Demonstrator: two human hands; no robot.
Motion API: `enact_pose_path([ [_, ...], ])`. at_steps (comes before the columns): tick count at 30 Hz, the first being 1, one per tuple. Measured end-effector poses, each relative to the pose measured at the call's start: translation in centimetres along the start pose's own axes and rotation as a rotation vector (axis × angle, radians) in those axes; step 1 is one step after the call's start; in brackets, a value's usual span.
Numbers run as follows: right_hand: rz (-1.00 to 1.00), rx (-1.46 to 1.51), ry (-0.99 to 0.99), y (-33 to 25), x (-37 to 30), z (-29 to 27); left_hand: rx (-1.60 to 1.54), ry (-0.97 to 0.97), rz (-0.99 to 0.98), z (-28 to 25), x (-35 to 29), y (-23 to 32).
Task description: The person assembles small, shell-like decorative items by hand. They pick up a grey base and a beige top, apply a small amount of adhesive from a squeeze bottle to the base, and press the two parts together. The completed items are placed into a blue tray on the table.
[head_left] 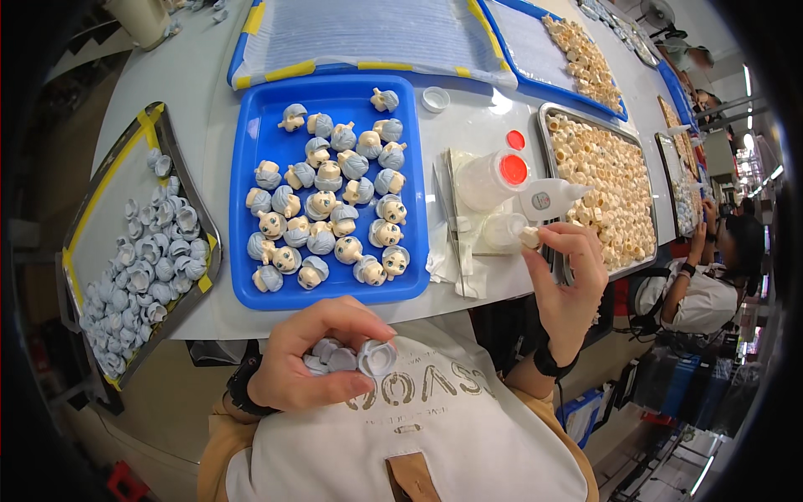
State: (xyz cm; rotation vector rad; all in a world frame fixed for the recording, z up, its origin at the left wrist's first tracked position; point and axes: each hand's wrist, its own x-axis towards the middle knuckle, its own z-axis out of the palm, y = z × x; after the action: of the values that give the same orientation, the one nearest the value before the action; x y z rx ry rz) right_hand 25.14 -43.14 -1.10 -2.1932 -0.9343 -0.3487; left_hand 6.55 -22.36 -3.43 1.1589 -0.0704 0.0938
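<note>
While the left hand (288,356) curls around several grey-blue shells (339,360), one pinched at the thumb and fingertips over the white garment (335,456), the right hand (573,280) grips a small cream piece (530,238) between thumb and index finger, near the white nozzle bottle (548,199). Doll heads (328,176) lie in the blue tray (351,105) beyond the left hand; more shells (167,247) lie in a dark-rimmed tray (109,201).

Taken up mostly by a pale, smooth table (201,84), stretching toward far right and catching a bright glare. Floored in dull grey-beige (167,410) at near left. Lit at far right by slim white tube lights (747,79). Furnished there with a fan (658,14), too.
</note>
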Motion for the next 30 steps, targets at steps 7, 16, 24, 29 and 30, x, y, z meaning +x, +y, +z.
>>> enact_pose_path([
  [7, 0.018, 0.391, 0.123, -1.7, -0.1, 0.5, -0.092, 0.139, -0.076, 1.2, 0.4, 0.5],
  [16, -0.345, 0.894, -0.334, -6.0, 0.4, 2.7, 0.059, 0.142, -0.032, 0.5, 0.5, 0.0],
  [24, -0.445, 0.707, -0.374, -6.3, 0.7, 3.2, 0.091, 0.074, -0.028, 0.1, 0.3, -0.1],
  [29, -0.548, 0.608, -0.395, -5.9, 0.7, 3.4, -0.023, 0.168, -0.149, 0.9, 0.5, 1.0],
  [30, -0.526, 0.576, -0.383, -6.1, 0.6, 3.3, -0.062, 0.177, -0.178, 0.9, 0.5, 1.2],
])
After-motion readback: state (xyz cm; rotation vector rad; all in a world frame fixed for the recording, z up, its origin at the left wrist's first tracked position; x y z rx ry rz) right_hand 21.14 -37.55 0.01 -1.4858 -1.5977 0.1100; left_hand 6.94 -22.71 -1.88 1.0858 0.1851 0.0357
